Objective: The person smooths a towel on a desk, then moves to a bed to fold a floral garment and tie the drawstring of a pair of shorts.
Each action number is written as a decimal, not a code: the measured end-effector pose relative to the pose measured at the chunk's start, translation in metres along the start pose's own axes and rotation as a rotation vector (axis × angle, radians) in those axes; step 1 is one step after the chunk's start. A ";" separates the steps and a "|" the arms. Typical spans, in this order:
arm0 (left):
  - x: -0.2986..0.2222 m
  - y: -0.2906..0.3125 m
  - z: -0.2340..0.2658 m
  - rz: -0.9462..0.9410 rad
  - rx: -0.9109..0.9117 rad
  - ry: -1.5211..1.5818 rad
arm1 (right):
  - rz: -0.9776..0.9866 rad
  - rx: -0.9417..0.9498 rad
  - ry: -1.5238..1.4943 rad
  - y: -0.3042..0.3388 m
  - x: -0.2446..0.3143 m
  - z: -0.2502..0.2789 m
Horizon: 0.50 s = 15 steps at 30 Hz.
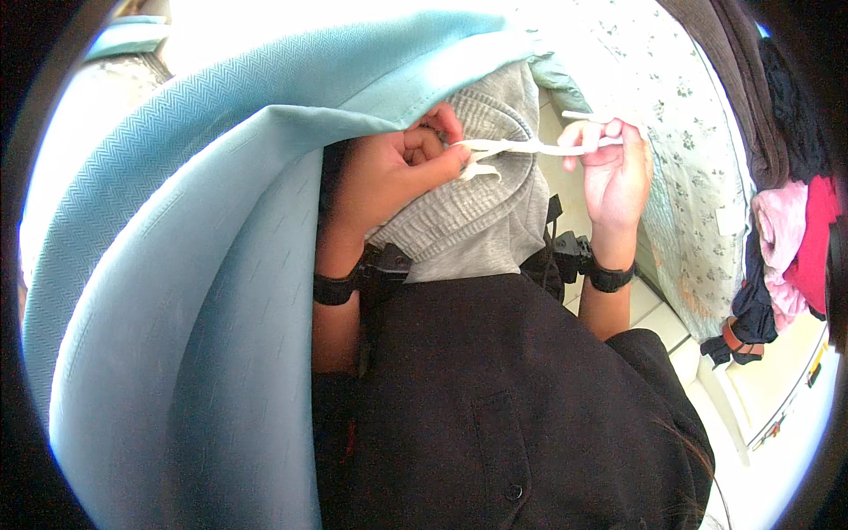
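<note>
The white flat cord (552, 149) lies right between my two hands, in front of my chest, and its long axis runs nearly level from left to right. My left hand (389, 177) pinches one end of that span between thumb and fingertips, the other fingers curled in. My right hand (614, 172) has its fingers bent around the far part, thumb toward the cord, palm partly turned up. What matters most is the knot-like crossing (505, 146): it sits on the line between both grips, nearer my left fingertips than my right, and I can't tell whether it is tied or only overlapped. A short loose tail (483, 172) droops just below it, over the grey ribbed cloth (477, 225). On my left, the blue herringbone fabric (238, 185) reaches to my left hand; whether the cord joins it, I can't see.
</note>
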<state>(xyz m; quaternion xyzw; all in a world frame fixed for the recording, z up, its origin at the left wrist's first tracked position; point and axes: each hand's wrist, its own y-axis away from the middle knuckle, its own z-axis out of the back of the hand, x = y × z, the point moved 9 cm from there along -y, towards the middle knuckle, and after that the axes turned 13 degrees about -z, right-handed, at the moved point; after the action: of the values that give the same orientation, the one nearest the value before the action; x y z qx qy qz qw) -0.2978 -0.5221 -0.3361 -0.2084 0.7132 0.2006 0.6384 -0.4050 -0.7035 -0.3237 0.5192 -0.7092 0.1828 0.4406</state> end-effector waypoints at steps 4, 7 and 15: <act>-0.013 0.003 0.007 -0.037 -0.114 0.121 | -0.024 0.036 -0.023 0.003 0.004 -0.013; -0.021 0.003 0.008 -0.097 -0.122 0.269 | -0.011 0.010 0.111 0.005 0.002 -0.020; -0.003 0.014 0.033 -0.130 -0.226 0.209 | 0.034 -0.048 0.320 0.003 0.003 -0.011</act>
<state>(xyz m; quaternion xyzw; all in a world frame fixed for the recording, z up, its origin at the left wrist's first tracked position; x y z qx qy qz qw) -0.2781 -0.4924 -0.3368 -0.3444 0.7335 0.2150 0.5451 -0.4036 -0.6962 -0.3147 0.4608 -0.6426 0.2537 0.5571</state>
